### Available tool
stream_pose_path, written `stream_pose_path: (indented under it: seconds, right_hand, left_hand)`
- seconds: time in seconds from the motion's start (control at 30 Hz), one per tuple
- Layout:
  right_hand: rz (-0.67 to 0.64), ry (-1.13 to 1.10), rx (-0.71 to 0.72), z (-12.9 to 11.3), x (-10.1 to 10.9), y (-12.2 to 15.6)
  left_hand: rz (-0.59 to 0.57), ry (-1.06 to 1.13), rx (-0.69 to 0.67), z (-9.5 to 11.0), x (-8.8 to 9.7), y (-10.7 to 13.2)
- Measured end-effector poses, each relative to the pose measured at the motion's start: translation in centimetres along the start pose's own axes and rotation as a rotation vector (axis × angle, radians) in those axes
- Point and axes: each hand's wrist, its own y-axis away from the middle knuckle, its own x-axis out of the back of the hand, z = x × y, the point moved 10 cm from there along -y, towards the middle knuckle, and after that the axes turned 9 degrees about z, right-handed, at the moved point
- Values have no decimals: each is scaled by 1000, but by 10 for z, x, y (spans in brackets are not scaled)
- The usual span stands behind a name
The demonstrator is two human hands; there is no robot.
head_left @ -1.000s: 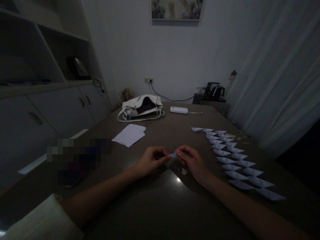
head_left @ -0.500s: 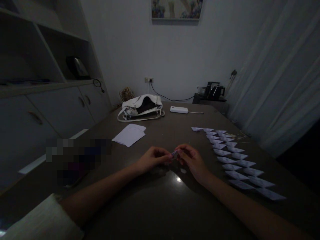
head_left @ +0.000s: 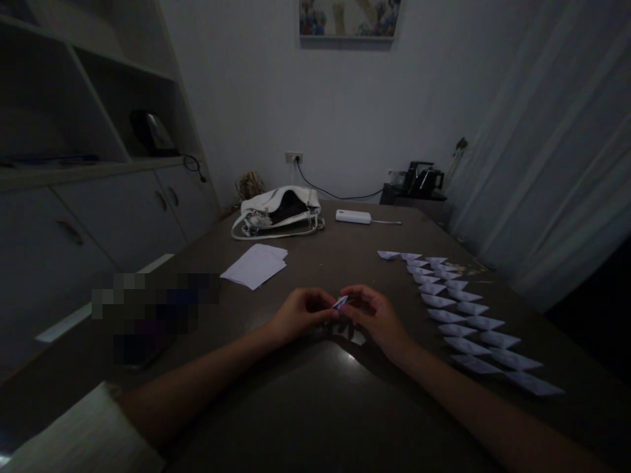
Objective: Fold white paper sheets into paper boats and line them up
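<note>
A small folded piece of white paper [head_left: 340, 302] is held between my two hands above the middle of the table. My left hand [head_left: 303, 313] pinches its left side with thumb and fingers. From the right, my right hand [head_left: 373, 316] grips the other side, thumb toward me. The fingers hide part of the paper, so its exact shape is hard to make out. Folded paper boats [head_left: 462, 328] stand in two slanting rows to the right of my right hand. Beyond my left hand lies a stack of white paper sheets [head_left: 255, 266].
A white handbag [head_left: 280, 209] sits at the table's far side, with a white power bank [head_left: 353, 216] and short cable right of it. A blurred-out patch [head_left: 158, 318] covers something on the left. Black kettles [head_left: 424, 179] stand on a low stand behind the table [head_left: 315, 407].
The folded paper has turned in my fingers and shows more of its pointed white face. My right hand has shifted slightly left, its fingers closer to my left hand.
</note>
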Motion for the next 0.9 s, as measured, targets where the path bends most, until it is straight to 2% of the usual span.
stream_pose_path:
  seconds: [0.37, 0.9]
  right_hand:
    - [7, 13, 8, -1, 1, 0]
    - [8, 24, 23, -3, 1, 0]
  left_hand:
    - [23, -18, -19, 1, 2, 0]
    - [-17, 22, -30, 5, -3, 2]
